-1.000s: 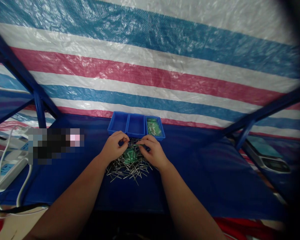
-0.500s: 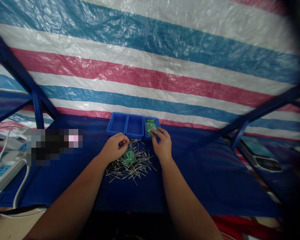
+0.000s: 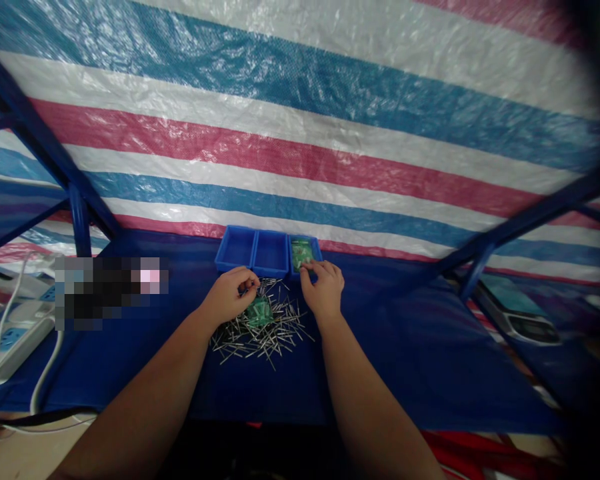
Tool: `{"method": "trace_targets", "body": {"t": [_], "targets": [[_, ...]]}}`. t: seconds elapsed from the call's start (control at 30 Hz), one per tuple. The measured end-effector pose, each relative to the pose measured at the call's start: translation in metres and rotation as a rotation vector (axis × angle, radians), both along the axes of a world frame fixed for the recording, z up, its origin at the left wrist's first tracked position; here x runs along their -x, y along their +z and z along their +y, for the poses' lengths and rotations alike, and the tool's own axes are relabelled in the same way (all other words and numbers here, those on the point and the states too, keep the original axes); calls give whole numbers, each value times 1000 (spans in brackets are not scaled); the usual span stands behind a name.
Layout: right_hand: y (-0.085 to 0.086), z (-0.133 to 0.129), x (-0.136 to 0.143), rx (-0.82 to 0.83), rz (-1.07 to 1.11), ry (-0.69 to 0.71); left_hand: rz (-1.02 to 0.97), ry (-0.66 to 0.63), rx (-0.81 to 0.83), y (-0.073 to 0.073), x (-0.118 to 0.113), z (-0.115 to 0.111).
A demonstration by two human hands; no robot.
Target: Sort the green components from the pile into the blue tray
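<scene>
My left hand (image 3: pixel 231 295) is curled with thumb and fingertips pinched together, just above the left side of a pile of thin silvery metal pins (image 3: pixel 280 333). What it pinches, if anything, is too small to make out. A small green clear bag (image 3: pixel 259 311) lies on the pile beside that hand. My right hand (image 3: pixel 323 285) is at the near edge of the right blue bin (image 3: pixel 319 249), thumb and fingers drawn together. Inside this bin lie green packets (image 3: pixel 301 251), close to the right fingertips. Whether those fingers grip anything is hidden.
Two more blue bins (image 3: pixel 254 251) adjoin on the left, against a striped plastic sheet (image 3: pixel 290 147). Power strips (image 3: pixel 17 353) with white cables lie left, near a pixelated dark object (image 3: pixel 105 290). A digital scale (image 3: pixel 525 313) stands right, beyond a blue frame bar (image 3: pixel 475 270).
My right hand has drawn back slightly toward the bin's near edge, and its fingers have curled in from the green packets. My left hand stays pinched over the pile.
</scene>
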State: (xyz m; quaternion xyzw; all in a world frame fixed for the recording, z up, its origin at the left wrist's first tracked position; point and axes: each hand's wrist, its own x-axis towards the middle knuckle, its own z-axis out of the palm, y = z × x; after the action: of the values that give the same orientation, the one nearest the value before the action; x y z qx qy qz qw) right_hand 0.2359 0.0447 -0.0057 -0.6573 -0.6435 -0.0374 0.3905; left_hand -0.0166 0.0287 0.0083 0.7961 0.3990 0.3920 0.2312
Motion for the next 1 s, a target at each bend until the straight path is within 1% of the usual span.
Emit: {"method": "trace_targets", "body": {"t": [0.23, 0.43, 0.7, 0.83, 1.0], "targets": [[-3, 3, -3, -5, -15, -34, 111, -102, 67, 6, 8, -2], [-3, 5, -1, -3, -6, -72, 158, -169, 77, 7, 8, -5], [-3, 5, -1, -11, 0, -33, 228, -186, 132, 9, 8, -6], [-4, 8, -4, 7, 61, -36, 281, -242, 144, 11, 9, -7], [-5, 11, -8, 10, 122, -33, 301, -245, 141, 11, 9, -7]]}}
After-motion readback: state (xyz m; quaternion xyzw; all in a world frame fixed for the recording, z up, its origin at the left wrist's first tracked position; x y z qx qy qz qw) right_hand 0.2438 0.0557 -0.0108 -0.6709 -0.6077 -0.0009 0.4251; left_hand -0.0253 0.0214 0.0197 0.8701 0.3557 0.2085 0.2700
